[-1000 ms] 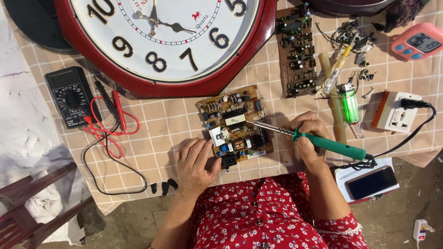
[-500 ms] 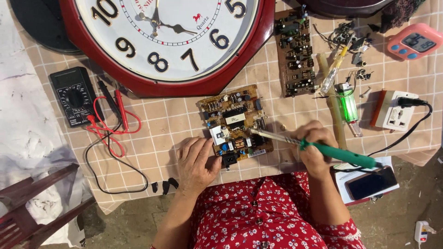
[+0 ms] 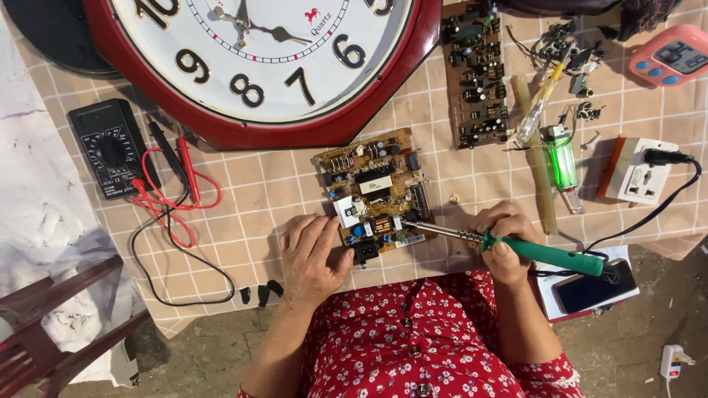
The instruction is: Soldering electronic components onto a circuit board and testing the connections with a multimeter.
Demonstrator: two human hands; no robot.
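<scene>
A brown circuit board [image 3: 372, 188] crowded with components lies on the checked tablecloth [image 3: 251, 199] in front of me. My left hand [image 3: 311, 258] rests flat at the board's lower left corner, fingers touching its edge. My right hand [image 3: 504, 241] grips a green-handled soldering iron [image 3: 549, 254]; its metal tip reaches left to the board's lower right edge. The iron's black cord runs right toward a white socket block [image 3: 640, 171].
A big red-rimmed wall clock [image 3: 265, 66] fills the top. A black multimeter [image 3: 109, 147] with red and black leads lies left. A second circuit board [image 3: 476, 74], a green lighter [image 3: 564, 163], a pink timer [image 3: 672, 55] and a phone [image 3: 594, 287] lie right. A wooden chair [image 3: 44, 332] stands lower left.
My right hand has shifted the soldering iron slightly, bringing the tip lower along the board's right edge. The left hand stays at the board's corner.
</scene>
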